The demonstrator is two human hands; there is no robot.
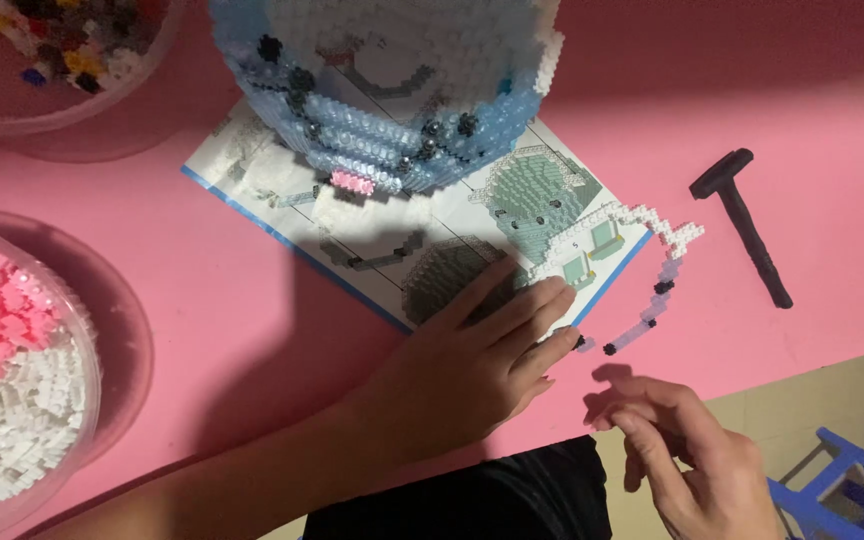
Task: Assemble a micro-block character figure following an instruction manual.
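Note:
My left hand (477, 355) lies flat on the open instruction booklet (282, 215), its fingertips pressing one end of a thin curved strip of small bricks (642, 260), white along the top, pale purple with black dots down the side. My right hand (677, 445) hovers just below that strip near the table's front edge, fingers loosely curled with nothing visible in them. A big rounded model of blue and white small bricks (392, 90) stands on the far part of the booklet.
A black T-shaped tool (747, 225) lies on the pink table (202, 330) at the right. A clear tub of pink and white bricks (12, 370) sits at the left, another with mixed colours (62, 45) at the top left. A blue stool (842, 490) stands below.

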